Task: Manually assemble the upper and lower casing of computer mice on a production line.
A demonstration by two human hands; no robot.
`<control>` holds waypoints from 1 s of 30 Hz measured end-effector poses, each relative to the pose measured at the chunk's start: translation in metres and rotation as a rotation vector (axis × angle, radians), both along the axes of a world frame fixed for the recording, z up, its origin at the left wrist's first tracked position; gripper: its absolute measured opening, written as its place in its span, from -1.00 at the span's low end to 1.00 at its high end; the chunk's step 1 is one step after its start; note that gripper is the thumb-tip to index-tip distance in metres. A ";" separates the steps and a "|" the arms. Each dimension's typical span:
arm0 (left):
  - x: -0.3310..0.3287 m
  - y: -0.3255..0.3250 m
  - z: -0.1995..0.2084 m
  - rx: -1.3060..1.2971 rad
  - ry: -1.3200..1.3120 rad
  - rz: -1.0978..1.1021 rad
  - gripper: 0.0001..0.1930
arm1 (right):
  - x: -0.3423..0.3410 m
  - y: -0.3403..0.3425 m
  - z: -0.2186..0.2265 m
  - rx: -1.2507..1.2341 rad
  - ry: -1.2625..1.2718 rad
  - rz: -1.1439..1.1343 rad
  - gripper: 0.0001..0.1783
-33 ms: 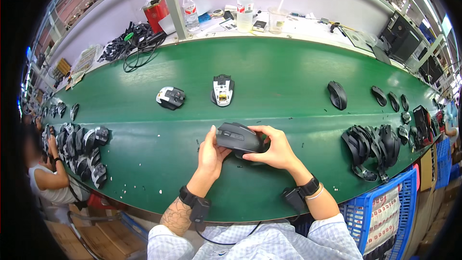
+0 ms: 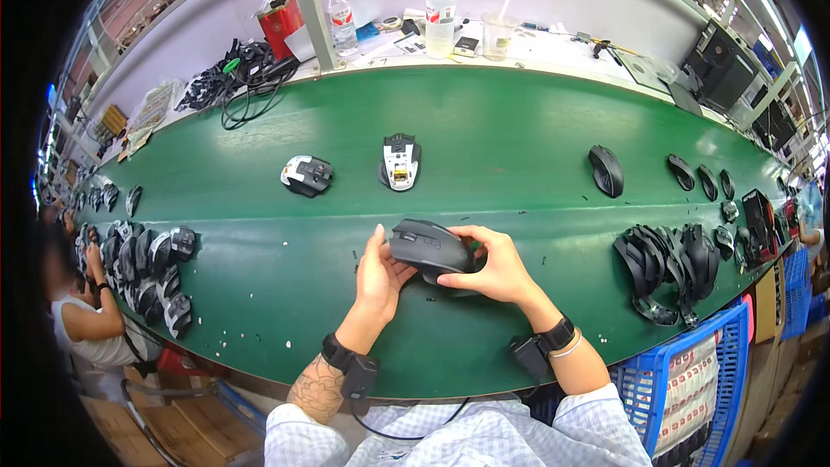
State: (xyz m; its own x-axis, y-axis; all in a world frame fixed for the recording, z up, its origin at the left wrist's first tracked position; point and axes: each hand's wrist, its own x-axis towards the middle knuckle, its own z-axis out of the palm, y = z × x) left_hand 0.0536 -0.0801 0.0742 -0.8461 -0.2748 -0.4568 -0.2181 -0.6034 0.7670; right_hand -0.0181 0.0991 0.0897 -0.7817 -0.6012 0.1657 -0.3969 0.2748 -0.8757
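Observation:
A black computer mouse (image 2: 430,247) is held between my two hands, just above the green bench top. My right hand (image 2: 494,268) grips its right end, thumb at the near side and fingers over the far side. At the left end, my left hand (image 2: 380,277) supports it with the fingers partly beneath and the thumb raised beside it; those fingertips are partly hidden. Beyond my hands lie a white-and-black mouse (image 2: 306,175) and an opened mouse body (image 2: 400,163) with its white inside showing. Farther right rests another black mouse (image 2: 606,171).
Mouse parts (image 2: 143,264) are piled at the left, black shells (image 2: 666,264) at the right. Small dark and white bits dot the green bench (image 2: 484,156). Bottles (image 2: 440,22) and a cup (image 2: 498,36) line the back shelf. A blue crate (image 2: 735,372) stands lower right; another person (image 2: 91,320) sits left.
The mouse's left end has tilted very slightly, and my left thumb has shifted a little to the left. Everything else looks the same.

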 end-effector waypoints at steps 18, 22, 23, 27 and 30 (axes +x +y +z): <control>0.007 0.012 0.001 -0.262 0.220 -0.261 -0.63 | -0.018 0.015 -0.006 -0.376 -0.609 -0.041 -0.67; 0.014 0.034 0.030 -1.002 0.584 -0.378 -0.82 | -0.055 0.035 -0.021 -0.343 -0.493 -0.312 -0.67; 0.018 0.042 0.051 -1.334 0.792 -0.458 -0.89 | -0.067 0.045 -0.026 -0.302 -0.443 -0.411 -0.64; 0.036 0.074 0.134 -2.127 1.483 -0.387 -0.85 | -0.108 0.054 -0.015 -0.074 0.025 -0.670 -0.44; 0.050 0.094 0.164 -2.349 1.847 -0.063 -0.85 | -0.124 0.061 -0.004 0.266 0.235 -0.814 -0.28</control>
State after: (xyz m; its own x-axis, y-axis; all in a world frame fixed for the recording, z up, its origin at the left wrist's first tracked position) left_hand 0.1036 0.0143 0.2387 0.0036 0.8398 0.5429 0.6261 0.4215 -0.6560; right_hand -0.1423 0.1598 0.0861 -0.9472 0.0846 0.3094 -0.1511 0.7332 -0.6630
